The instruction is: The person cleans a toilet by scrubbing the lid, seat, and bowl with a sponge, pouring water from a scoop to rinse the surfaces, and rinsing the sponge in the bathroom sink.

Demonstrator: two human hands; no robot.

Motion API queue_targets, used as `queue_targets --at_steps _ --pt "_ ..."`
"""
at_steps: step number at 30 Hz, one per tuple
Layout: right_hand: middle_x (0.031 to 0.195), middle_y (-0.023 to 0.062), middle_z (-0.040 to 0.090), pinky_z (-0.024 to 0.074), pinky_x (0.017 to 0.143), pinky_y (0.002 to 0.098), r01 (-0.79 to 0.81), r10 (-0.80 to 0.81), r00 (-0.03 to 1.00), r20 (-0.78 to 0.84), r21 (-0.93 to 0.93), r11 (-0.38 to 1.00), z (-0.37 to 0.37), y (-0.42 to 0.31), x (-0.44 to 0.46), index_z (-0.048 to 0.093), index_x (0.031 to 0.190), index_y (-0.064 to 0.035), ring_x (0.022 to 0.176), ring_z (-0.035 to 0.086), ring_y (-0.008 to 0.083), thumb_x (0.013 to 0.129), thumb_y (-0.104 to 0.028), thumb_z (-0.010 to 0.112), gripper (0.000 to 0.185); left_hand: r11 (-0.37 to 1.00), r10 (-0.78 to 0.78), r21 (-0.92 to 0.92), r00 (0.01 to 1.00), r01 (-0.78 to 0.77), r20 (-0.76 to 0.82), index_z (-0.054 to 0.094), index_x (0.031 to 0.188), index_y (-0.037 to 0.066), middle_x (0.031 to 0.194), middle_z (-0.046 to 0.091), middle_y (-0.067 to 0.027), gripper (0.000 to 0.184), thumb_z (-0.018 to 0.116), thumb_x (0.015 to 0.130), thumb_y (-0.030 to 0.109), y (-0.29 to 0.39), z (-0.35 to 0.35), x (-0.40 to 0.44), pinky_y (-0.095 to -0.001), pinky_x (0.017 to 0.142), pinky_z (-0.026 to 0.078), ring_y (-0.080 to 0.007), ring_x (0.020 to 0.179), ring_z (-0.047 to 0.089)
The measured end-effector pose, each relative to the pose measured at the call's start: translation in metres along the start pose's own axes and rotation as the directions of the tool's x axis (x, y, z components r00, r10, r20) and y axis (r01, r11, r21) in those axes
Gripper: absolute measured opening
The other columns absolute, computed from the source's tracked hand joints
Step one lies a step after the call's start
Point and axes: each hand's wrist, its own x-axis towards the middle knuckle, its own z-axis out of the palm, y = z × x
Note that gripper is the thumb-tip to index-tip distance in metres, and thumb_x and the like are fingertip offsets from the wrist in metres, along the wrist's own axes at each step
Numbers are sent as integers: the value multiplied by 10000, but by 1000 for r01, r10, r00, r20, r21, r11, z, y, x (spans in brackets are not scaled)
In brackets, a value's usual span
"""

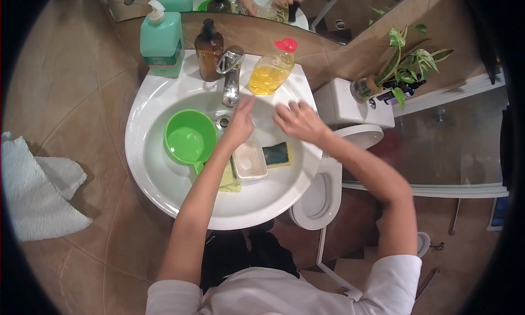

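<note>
My left hand (241, 123) is over the white sink (143, 167), just below the chrome faucet (232, 85); its fingers point toward the faucet and whether it holds anything is hidden. To the right, my right hand (297, 119) hovers near the sink's right rim with its fingers curled, their tips hidden. A clear container (250, 160) rests in the basin beneath my left wrist. Beside it lie a yellow sponge with a dark green side (277, 155) and a yellow cloth (229, 182). The green dipper (191, 137) sits at the basin's left.
Behind the basin stand a teal pump bottle (162, 44), an amber bottle (209, 52) and a yellow soap bottle (272, 71) with a red cap. A mirror (350, 14) is above. At right are a toilet (317, 203) and a potted plant (402, 68); a white towel (41, 192) hangs left.
</note>
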Motion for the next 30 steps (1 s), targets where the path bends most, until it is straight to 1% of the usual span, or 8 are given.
queue_targets --at_steps 3,5,10,16,17,23,26,30 --pt "818 56 491 418 594 310 -52 22 984 175 168 984 46 -40 -47 602 781 -66 745 529 184 721 -170 566 125 956 -113 284 983 69 142 522 1217 27 1323 415 -213 391 497 827 58 -2 -9 -45 -468 1069 231 -383 1257 349" --pt "918 78 519 412 796 351 -66 -4 832 554 106 992 49 -64 -56 630 886 -33 885 514 231 752 -175 527 221 866 -146 498 974 42 173 532 1215 43 1319 426 -199 386 517 831 88 25 -22 -79 -494 1060 237 -368 1260 352" --pt "1045 87 556 303 1019 356 -110 -35 900 434 305 946 54 -60 -72 613 995 -15 1082 481 217 792 -160 462 292 803 -43 586 970 -110 241 610 1117 48 1301 449 -167 339 612 789 137 43 -13 -125 -506 1043 270 -372 1273 326" --pt "1120 117 579 392 982 330 209 -264 956 125 340 917 112 -38 6 597 1040 -9 1056 544 232 718 -119 521 349 706 11 680 963 -199 270 622 687 -16 1253 444 -207 61 604 685 42 26 3 -146 -433 911 440 -382 1248 348" --pt "1191 124 556 386 990 337 108 -158 985 67 472 875 124 -57 21 559 1121 3 1120 516 242 739 -117 516 403 710 10 676 962 -199 273 622 687 -16 1253 444 -207 61 604 685 42 33 2 -150 -433 911 440 -382 1248 348" --pt "1286 149 498 384 986 369 -179 -4 921 390 431 884 148 -102 -30 543 1158 30 1196 469 281 802 -126 483 393 773 -120 616 920 -149 374 589 763 -33 1214 447 -191 68 555 709 -9 68 -32 -179 -411 873 481 -379 1241 357" --pt "1287 149 494 360 1003 381 -99 -123 790 600 323 941 117 -106 -57 545 1163 39 1222 435 292 805 -133 478 403 781 -110 609 928 -140 355 594 794 -22 1214 453 -176 92 561 708 -17 76 -48 -193 -403 868 486 -372 1244 360" --pt "1352 183 416 304 1057 353 -214 92 929 358 318 924 173 -112 20 421 1261 77 1277 368 310 805 -106 454 492 784 -110 608 935 -127 337 603 831 -8 1211 466 -165 128 580 706 -23 85 -59 -209 -404 853 495 -371 1239 373"
